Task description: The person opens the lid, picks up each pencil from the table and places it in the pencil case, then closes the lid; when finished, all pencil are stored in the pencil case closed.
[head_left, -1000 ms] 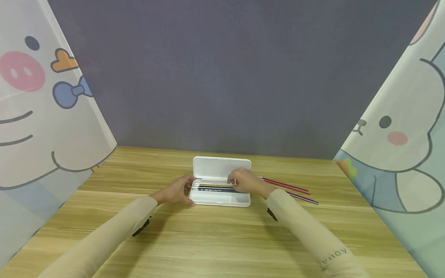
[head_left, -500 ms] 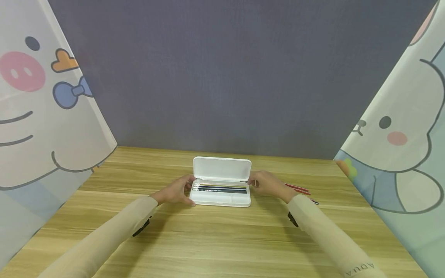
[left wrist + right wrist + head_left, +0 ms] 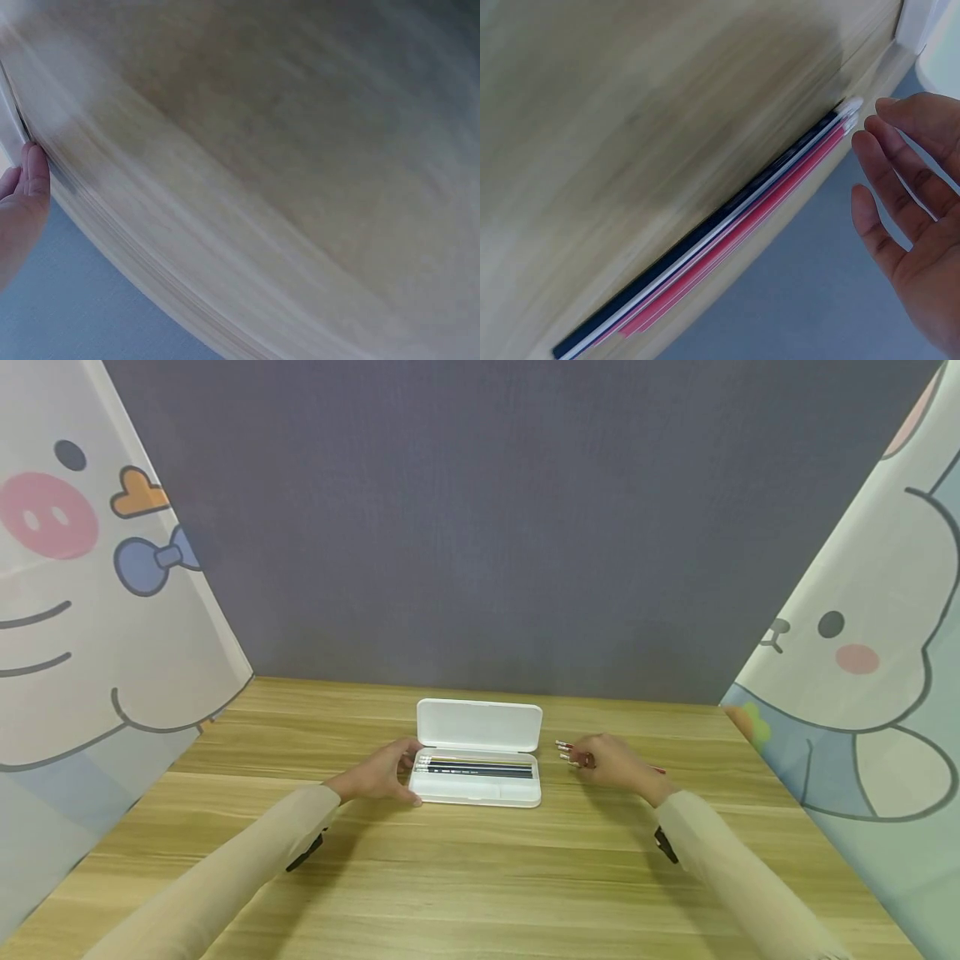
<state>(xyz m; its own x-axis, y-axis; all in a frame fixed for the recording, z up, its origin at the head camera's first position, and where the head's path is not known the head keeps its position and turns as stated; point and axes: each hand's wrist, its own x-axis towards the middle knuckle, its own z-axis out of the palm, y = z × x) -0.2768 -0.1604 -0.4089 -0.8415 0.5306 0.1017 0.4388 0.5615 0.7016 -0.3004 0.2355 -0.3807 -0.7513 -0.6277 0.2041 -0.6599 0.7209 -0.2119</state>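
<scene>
A white pencil case (image 3: pixel 478 725) stands with its lid raised, several dark pencils (image 3: pixel 480 768) and a yellow one lined up in its rear section. At its left end my left hand (image 3: pixel 378 770) holds it, thumb at the front corner and fingers toward the hinge; the left wrist view catches that hand (image 3: pixel 26 210) at the case's edge. My right hand (image 3: pixel 611 762) is over loose pencils right of the case. In the right wrist view its fingers are relaxed and apart, fingertips near the white ends of a black pencil (image 3: pixel 697 230) and red pencils (image 3: pixel 739 225).
The wooden table (image 3: pixel 450 877) ends at a dark grey panel (image 3: pixel 480 527) behind the case. Cartoon-printed cloths, a pig cloth (image 3: pixel 112 610) and a rabbit cloth (image 3: pixel 885 693), hang at the left and right sides.
My right hand has left the inside of the pencil case, passed its right edge, and moved right to the loose pencils. My left hand stays at the case's left end.
</scene>
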